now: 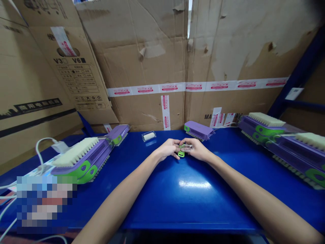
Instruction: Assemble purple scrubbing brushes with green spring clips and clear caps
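While both arms reached out over the blue counter [193,203], the left hand [168,149] and right hand [199,149] met at the middle, fingers curled round one small piece between them: a clear plastic part with a green tab [182,150] hanging from its lower edge. Each hand was closed on an end of it, the left pinching from the left, the right from the right, and it was held just above the counter, a two-handed grip that looked suited to steadying something so small. Behind the hands lay a purple brush [198,130] with a green end, alone and within easy reach. Just left of it sat a small clear case [148,136] with a white block inside. Stacks of the same purple and green brushes were kept to the sides, one pile [83,159] at the left, another pile [281,139] at the right, leaving the centre for handwork. Worn cardboard boxes [152,61] walled off the far edge. White cables [43,144] trailed at the left.
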Tool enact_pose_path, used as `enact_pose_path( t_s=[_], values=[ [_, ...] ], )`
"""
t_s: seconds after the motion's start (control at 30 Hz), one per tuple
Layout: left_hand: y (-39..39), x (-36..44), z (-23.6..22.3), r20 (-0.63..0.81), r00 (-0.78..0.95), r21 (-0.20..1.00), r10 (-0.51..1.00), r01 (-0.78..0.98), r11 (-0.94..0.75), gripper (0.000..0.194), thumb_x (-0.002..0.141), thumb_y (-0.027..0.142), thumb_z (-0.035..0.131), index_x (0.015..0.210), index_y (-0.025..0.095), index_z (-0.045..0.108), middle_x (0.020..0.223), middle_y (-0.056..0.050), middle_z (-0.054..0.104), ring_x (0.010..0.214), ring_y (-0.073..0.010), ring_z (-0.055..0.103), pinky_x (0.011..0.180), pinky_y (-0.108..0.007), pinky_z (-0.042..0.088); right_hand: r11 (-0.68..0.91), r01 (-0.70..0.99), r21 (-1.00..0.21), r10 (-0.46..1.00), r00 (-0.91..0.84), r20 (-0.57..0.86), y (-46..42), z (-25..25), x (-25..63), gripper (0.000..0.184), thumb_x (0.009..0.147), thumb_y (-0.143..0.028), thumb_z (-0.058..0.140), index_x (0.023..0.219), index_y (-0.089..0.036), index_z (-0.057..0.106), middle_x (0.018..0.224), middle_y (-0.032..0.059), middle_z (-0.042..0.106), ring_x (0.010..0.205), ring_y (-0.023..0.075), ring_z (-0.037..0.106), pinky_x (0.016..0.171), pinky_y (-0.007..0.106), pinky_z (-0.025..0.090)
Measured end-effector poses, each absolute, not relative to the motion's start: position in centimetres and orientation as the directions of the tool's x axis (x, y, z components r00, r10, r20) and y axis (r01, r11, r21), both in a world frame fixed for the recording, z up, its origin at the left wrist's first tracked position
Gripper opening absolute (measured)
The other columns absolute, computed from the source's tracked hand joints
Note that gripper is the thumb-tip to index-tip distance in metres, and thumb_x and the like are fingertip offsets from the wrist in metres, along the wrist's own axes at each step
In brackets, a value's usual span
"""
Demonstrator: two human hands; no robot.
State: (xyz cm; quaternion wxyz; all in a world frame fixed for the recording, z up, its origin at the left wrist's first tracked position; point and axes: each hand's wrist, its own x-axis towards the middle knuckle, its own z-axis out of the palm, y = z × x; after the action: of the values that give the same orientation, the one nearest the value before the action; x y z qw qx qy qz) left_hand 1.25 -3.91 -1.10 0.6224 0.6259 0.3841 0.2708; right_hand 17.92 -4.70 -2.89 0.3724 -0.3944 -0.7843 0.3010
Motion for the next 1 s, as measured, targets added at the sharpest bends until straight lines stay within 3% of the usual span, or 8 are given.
enact_pose_path(
  t_s=[0.27,0.43,0.7,1.0],
  values=[
    [-3.9,1.2,-1.1,-0.141,0.532,0.986,0.835,0.154,0.069,0.034,0.065,0.005,0.061,0.098,0.010,0.065,0.076,-0.007,0.066,0.059,-0.0124,0.060,0.048,-0.022,0.053,0.356,0.328,-0.875,0.865,-0.471,0.175,-4.3,-3.1,18.2,0.025,0.063,-0.032,0.069,0.078,-0.014,0.061,0.058,-0.0048,0.051,0.051,0.0084,0.044,0.050,0.022,0.036],
    [-3.8,0.8,-1.0,-0.153,0.560,0.984,0.814,0.165,0.072,0.038,0.067,0.008,0.061,0.105,0.010,0.062,0.083,-0.010,0.066,0.063,-0.0139,0.063,0.050,-0.022,0.054,0.349,0.279,-0.895,0.876,-0.437,0.205,-4.5,-3.0,17.8,0.026,0.062,-0.029,0.070,0.080,-0.013,0.062,0.064,-0.0014,0.058,0.055,0.0101,0.049,0.054,0.023,0.040],
    [-3.8,1.0,-0.9,-0.162,0.545,0.979,0.823,0.194,0.064,0.034,0.066,0.006,0.060,0.100,0.010,0.064,0.081,-0.010,0.068,0.061,-0.0134,0.062,0.048,-0.020,0.052,0.310,0.287,-0.906,0.921,-0.328,0.211,-4.1,-3.4,17.4,0.027,0.056,-0.027,0.072,0.077,-0.014,0.062,0.054,-0.0037,0.055,0.048,0.0086,0.047,0.047,0.021,0.036],
    [-4.0,1.3,-1.0,-0.166,0.555,0.985,0.815,0.130,0.112,0.037,0.067,0.005,0.060,0.104,0.010,0.061,0.087,-0.011,0.068,0.068,-0.0155,0.064,0.052,-0.023,0.055,0.336,0.232,-0.913,0.887,-0.404,0.224,-3.3,-4.0,18.3,0.037,0.059,-0.036,0.074,0.084,-0.012,0.061,0.052,-0.0038,0.055,0.047,0.0097,0.050,0.048,0.023,0.039]
  ],
)
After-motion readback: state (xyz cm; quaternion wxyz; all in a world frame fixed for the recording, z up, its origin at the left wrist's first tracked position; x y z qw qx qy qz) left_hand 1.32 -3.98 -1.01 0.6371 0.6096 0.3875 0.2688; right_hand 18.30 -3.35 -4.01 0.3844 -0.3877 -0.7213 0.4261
